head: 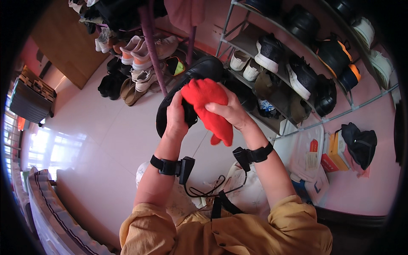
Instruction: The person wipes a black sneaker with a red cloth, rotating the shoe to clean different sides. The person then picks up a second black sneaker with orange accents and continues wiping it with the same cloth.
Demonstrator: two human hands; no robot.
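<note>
A black shoe (204, 68) is held up before me, its toe towards the upper right. My left hand (177, 115) grips it at the near end, with the thumb along its side. My right hand (227, 106) has hold of a red cloth (205, 95), bunched over the shoe's opening and hanging down from the palm. The cloth hides part of the shoe and the fingertips of both hands. Black straps with small devices sit on both wrists, joined by a dark cable (204, 193).
A metal-tube rack (357, 107) of shoes stands at the upper right; more shoes lie around a purple-legged rack (153, 57) at the upper left. Clear plastic bins (307, 153) and boxes (338, 151) are at the right. A ribbed dark case (30, 98) stands far left.
</note>
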